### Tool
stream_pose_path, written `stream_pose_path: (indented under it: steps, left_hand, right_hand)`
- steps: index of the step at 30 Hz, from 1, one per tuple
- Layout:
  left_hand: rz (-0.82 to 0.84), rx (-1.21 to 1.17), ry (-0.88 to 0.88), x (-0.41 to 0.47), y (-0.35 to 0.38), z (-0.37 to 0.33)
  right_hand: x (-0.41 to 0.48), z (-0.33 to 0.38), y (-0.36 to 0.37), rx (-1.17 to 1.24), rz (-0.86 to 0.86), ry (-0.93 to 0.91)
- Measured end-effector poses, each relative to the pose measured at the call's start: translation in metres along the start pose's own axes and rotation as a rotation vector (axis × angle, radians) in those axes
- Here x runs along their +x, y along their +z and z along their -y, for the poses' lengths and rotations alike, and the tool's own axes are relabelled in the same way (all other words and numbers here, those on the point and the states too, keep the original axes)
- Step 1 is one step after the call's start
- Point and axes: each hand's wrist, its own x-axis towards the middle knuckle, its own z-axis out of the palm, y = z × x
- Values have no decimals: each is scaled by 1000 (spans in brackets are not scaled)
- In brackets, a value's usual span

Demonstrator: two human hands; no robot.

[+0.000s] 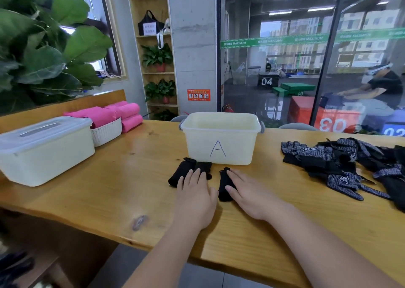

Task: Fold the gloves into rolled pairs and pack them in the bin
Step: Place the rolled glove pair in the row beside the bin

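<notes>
A cream plastic bin (pixel 221 144) marked "A" stands open in the middle of the wooden table (pixel 122 191). Just in front of it lie black rolled gloves: two rolls (pixel 182 171) at the left and one roll (pixel 223 188) to their right. My left hand (pixel 195 196) lies flat with straight fingers, its tips touching the left rolls. Beside it my right hand (pixel 249 191) rests on the right roll with fingers extended. A heap of loose black and dotted gloves (pixel 350 165) lies at the table's right.
A lidded cream box (pixel 43 147) stands at the left, with a white basket (pixel 107 132) and pink rolled towels (pixel 122 114) behind it. A large plant fills the far left. A glass wall is behind the table.
</notes>
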Motion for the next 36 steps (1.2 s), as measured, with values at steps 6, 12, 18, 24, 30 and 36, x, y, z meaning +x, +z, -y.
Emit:
stream_pose_path:
  steps: [6, 12, 18, 24, 30, 36]
  left_hand:
    - [-92, 24, -75, 4, 7, 3]
    - [-83, -23, -106, 7, 7, 5]
    - [-60, -91, -136, 9, 0, 6]
    - [-108, -159, -104, 7, -3, 5]
    - [-179, -12, 89, 3, 0, 1]
    - [-303, 185, 397, -1, -2, -9]
  right_hand:
    - [30, 15, 4, -31, -37, 10]
    - [48, 32, 15, -78, -42, 45]
    - [54, 38, 19, -107, -42, 77]
    - [41, 31, 8, 91, -98, 74]
    - [8, 9, -13, 89, -83, 78]
    - [-46, -16, -39, 67, -49, 108]
